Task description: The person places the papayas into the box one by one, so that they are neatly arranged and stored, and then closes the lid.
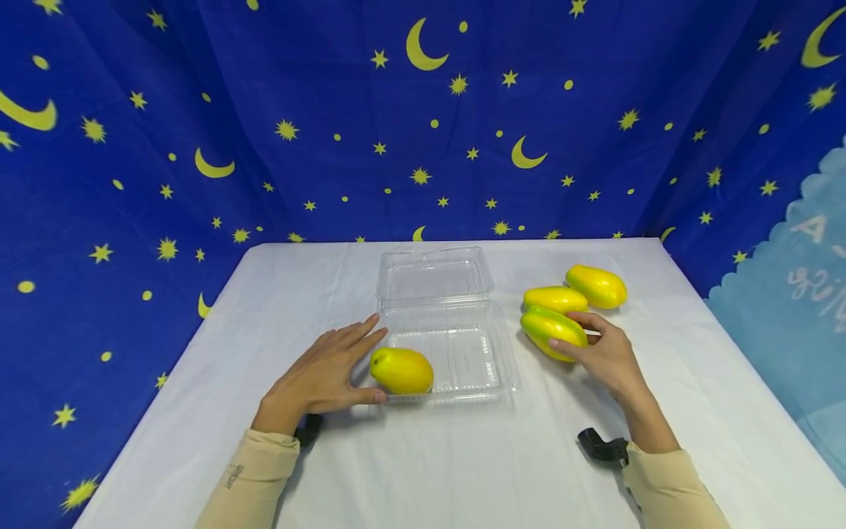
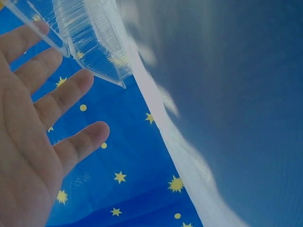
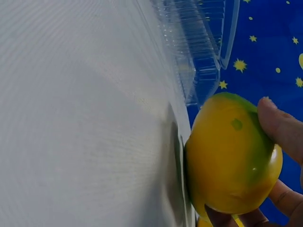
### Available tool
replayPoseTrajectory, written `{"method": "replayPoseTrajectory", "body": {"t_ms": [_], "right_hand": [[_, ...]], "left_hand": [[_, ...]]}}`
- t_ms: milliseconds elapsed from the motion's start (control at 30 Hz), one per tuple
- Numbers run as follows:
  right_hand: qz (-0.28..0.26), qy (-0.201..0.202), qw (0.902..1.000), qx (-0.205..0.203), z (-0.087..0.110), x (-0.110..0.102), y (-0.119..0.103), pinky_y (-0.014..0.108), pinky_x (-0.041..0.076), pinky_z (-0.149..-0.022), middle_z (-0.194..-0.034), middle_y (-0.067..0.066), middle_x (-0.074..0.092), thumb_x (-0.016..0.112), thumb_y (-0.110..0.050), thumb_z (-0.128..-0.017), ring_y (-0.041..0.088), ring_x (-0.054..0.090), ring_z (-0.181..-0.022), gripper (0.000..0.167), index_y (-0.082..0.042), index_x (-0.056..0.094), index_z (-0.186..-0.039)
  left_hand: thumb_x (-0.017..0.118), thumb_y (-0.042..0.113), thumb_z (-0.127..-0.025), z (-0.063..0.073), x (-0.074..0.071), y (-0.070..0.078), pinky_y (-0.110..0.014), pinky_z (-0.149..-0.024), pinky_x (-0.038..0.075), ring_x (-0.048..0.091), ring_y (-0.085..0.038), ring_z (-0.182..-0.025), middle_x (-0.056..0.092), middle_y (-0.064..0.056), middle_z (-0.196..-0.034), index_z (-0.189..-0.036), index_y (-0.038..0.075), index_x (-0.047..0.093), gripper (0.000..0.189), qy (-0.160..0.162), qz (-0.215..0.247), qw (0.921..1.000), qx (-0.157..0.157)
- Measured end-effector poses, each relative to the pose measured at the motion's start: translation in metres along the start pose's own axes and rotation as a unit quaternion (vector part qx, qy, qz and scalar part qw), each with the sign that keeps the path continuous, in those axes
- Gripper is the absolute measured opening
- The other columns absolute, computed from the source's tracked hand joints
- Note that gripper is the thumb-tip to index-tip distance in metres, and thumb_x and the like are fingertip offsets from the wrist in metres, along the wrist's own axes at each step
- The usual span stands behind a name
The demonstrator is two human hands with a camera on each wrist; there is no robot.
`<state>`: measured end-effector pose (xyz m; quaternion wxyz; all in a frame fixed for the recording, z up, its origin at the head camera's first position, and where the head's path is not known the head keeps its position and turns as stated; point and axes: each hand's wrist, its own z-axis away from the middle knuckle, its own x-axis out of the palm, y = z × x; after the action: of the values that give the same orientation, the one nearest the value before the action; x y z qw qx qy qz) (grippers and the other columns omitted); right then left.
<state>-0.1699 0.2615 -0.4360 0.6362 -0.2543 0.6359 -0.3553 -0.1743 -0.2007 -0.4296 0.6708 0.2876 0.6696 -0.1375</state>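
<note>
My right hand (image 1: 606, 357) grips a yellow-green papaya (image 1: 554, 333) between thumb and fingers, right of the clear plastic box. Up close in the right wrist view, the papaya (image 3: 232, 156) shows a small green stem mark and sits at the white cloth. The clear clamshell box (image 1: 463, 360) lies with its lid (image 1: 432, 278) folded back. One papaya (image 1: 402, 371) is in the box's left front part. Spread at the box's left side, my left hand (image 1: 327, 371) has its thumb by the front rim. The left wrist view shows its fingers (image 2: 71, 97) extended, holding nothing.
Two more papayas lie behind the right hand: one (image 1: 555, 298) close to the gripped fruit, the other (image 1: 596, 286) farther back and right. A white cloth (image 1: 423, 470) covers the table. Blue curtain with moons and stars (image 1: 344, 95) stands behind and at the sides.
</note>
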Motion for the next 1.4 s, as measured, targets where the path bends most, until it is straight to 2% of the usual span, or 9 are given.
{"method": "replayPoseTrajectory", "body": {"t_ms": [133, 333, 433, 533, 700, 800, 1067, 1400], "right_hand": [[-0.011, 0.002, 0.9999, -0.005, 0.001, 0.0, -0.002, 0.043, 0.049, -0.091, -0.151, 0.021, 0.047, 0.078, -0.056, -0.081, 0.041, 0.054, -0.124, 0.084, -0.014, 0.049, -0.148], [-0.03, 0.017, 0.9993, -0.014, 0.002, 0.002, -0.007, 0.053, 0.047, -0.097, -0.153, 0.021, 0.043, 0.078, -0.055, -0.082, 0.044, 0.05, -0.127, 0.083, -0.015, 0.049, -0.148], [-0.041, 0.028, 0.9985, -0.021, 0.002, 0.004, -0.009, 0.054, 0.047, -0.098, -0.154, 0.02, 0.043, 0.079, -0.053, -0.082, 0.044, 0.05, -0.128, 0.082, -0.014, 0.05, -0.148], [-0.058, 0.038, 0.9972, -0.028, 0.002, 0.006, -0.011, 0.047, 0.047, -0.097, -0.154, 0.017, 0.044, 0.08, -0.05, -0.082, 0.039, 0.051, -0.127, 0.079, -0.014, 0.051, -0.147], [-0.079, 0.048, 0.9949, -0.041, 0.002, 0.013, -0.014, 0.02, 0.046, -0.089, -0.151, 0.01, 0.049, 0.08, -0.046, -0.084, 0.025, 0.053, -0.12, 0.074, -0.014, 0.052, -0.145], [-0.091, 0.051, 0.9931, -0.053, 0.001, 0.017, -0.019, 0.01, 0.046, -0.084, -0.148, 0.009, 0.051, 0.08, -0.043, -0.085, 0.017, 0.054, -0.115, 0.072, -0.014, 0.053, -0.145], [-0.144, 0.042, 0.9845, -0.092, -0.008, 0.023, -0.043, 0.01, 0.054, -0.083, -0.146, 0.008, 0.052, 0.082, -0.035, -0.084, 0.007, 0.059, -0.107, 0.068, -0.012, 0.054, -0.143], [-0.167, 0.023, 0.9799, -0.107, -0.012, 0.033, -0.08, 0.011, 0.054, -0.084, -0.14, 0.007, 0.055, 0.083, -0.034, -0.084, 0.013, 0.059, -0.111, 0.068, -0.014, 0.055, -0.142]], "left_hand": [[0.059, 0.081, -0.079, 0.001, 0.0, -0.001, -0.061, -0.12, 0.028, 0.03, -0.031, -0.152, 0.014, 0.004, -0.17, -0.161, 0.026, 0.026, 0.104, 0.001, 0.0, 1.0, 0.002], [0.059, 0.081, -0.079, 0.002, 0.0, -0.002, -0.06, -0.12, 0.028, 0.031, -0.031, -0.151, 0.015, 0.002, -0.17, -0.16, 0.024, 0.027, 0.105, 0.003, -0.002, 1.0, 0.007], [0.059, 0.081, -0.079, 0.003, -0.001, -0.002, -0.061, -0.119, 0.029, 0.031, -0.032, -0.151, 0.016, 0.002, -0.17, -0.16, 0.024, 0.027, 0.104, 0.003, -0.003, 1.0, 0.007], [0.06, 0.079, -0.079, 0.003, -0.003, -0.002, -0.063, -0.118, 0.029, 0.031, -0.033, -0.151, 0.017, 0.0, -0.17, -0.16, 0.023, 0.027, 0.104, 0.003, -0.003, 0.9999, 0.011], [0.059, 0.08, -0.08, 0.0, -0.006, -0.004, -0.062, -0.118, 0.029, 0.032, -0.033, -0.151, 0.018, -0.001, -0.169, -0.16, 0.023, 0.028, 0.104, 0.0, -0.011, 0.9998, 0.018], [0.059, 0.081, -0.079, -0.002, -0.008, -0.005, -0.062, -0.118, 0.03, 0.033, -0.034, -0.15, 0.019, -0.002, -0.169, -0.16, 0.023, 0.028, 0.104, 0.0, -0.01, 0.9997, 0.022], [0.052, 0.086, -0.079, -0.004, -0.007, -0.007, -0.059, -0.121, 0.028, 0.03, -0.031, -0.152, 0.013, 0.003, -0.17, -0.161, 0.026, 0.023, 0.105, -0.013, -0.008, 0.9998, 0.016], [0.058, 0.081, -0.08, -0.001, -0.003, -0.007, -0.057, -0.119, 0.031, 0.035, -0.03, -0.149, 0.016, 0.002, -0.17, -0.161, 0.025, 0.026, 0.103, 0.001, 0.002, 0.9999, 0.017]]}}
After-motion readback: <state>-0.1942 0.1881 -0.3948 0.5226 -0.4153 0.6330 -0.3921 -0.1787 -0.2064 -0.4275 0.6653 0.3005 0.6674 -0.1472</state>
